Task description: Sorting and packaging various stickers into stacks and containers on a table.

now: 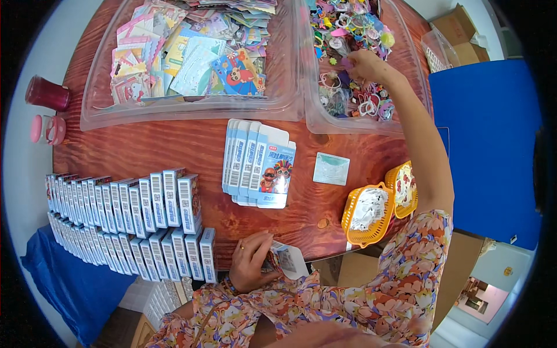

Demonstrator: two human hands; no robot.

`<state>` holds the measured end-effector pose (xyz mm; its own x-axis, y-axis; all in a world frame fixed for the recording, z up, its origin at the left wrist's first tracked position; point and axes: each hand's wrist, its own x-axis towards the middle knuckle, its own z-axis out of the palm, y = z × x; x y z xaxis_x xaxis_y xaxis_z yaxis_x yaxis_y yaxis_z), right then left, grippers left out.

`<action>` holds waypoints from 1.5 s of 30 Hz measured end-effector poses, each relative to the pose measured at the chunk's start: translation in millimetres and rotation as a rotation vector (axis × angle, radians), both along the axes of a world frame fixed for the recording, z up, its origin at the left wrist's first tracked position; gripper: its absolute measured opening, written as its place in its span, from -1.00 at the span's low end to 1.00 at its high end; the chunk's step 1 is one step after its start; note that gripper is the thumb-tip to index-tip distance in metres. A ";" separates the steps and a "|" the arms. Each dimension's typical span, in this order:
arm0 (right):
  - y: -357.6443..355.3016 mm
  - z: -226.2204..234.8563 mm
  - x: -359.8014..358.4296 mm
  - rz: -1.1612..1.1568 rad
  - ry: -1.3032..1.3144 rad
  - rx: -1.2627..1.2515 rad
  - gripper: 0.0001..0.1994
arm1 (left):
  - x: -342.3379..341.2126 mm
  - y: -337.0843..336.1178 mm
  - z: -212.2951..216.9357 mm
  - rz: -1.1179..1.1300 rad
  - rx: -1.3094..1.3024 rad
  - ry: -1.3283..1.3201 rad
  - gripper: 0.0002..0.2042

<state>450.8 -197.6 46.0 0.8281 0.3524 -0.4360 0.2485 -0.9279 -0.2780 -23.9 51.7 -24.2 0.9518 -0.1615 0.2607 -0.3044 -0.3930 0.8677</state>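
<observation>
Close to my body, my left hand (249,264) is wrapped round a small carton (287,261) with its pale end flap standing open; part of the carton is hidden by the fingers. My right hand (368,68) reaches into a see-through plastic bin (325,123) of small colourful trinkets and hair ties (342,35). Its fingers are pinched together among the trinkets, next to something purple, and what they hold is too small to make out. Between the hands lie a fanned stack of flat light-blue cartons (249,165) and a pale green-white packet (332,169).
A second see-through bin (191,116) at the far left holds many cards and packets. Two rows of filled-out cartons (156,200) stand at the left. Two yellow baskets (367,240) with small contents sit at the right edge. A dark red jar (47,94) and pink container (47,130) stand far left.
</observation>
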 end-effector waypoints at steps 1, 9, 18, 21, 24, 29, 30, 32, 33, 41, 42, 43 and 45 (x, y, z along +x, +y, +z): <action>-1.1 -3.7 -2.5 -0.015 0.034 -0.003 -0.87 | -0.2 -0.6 0.2 0.006 0.001 0.004 -0.06; -14.4 22.8 -12.9 0.161 -0.216 0.012 -0.78 | -3.7 -2.1 3.8 0.023 0.022 -0.012 -0.05; -12.0 101.4 -128.1 -0.190 -0.021 0.785 -0.87 | 0.3 -4.5 15.9 0.134 -0.006 0.088 -0.11; 0.4 132.6 -196.9 -0.200 0.099 0.862 -0.89 | 14.8 -12.0 32.9 0.239 -0.102 0.163 -0.22; 13.4 138.0 -258.5 -0.176 0.215 0.828 -0.89 | 26.6 -12.9 44.7 0.268 -0.030 0.054 -0.27; 31.5 119.5 -316.6 -0.126 0.464 0.753 -0.86 | 18.5 -20.2 54.8 0.300 0.169 -0.031 -0.26; 37.1 120.2 -328.1 -0.124 0.466 0.704 -0.87 | 15.8 -21.8 55.2 0.301 0.181 -0.051 -0.25; 43.4 111.4 -343.3 -0.079 0.405 0.626 -0.88 | 12.0 -23.4 56.8 0.296 0.238 -0.093 -0.25; 46.7 108.6 -350.0 -0.031 0.345 0.539 -0.89 | 10.4 -24.1 57.6 0.296 0.287 -0.134 -0.24; 35.9 82.0 -373.7 0.555 -0.253 0.515 -0.79 | 5.1 -23.2 55.4 0.266 0.297 -0.027 -0.19; 35.7 82.9 -376.6 0.556 -0.254 0.518 -0.79 | 4.9 -23.7 54.0 0.248 0.267 -0.038 -0.18; 35.4 86.4 -380.8 0.553 -0.274 0.427 -0.81 | 4.7 -23.5 52.6 0.228 0.237 -0.048 -0.17; 35.8 94.5 -386.8 0.547 -0.290 0.336 -0.83 | 4.8 -21.9 50.5 0.210 0.250 -0.037 -0.17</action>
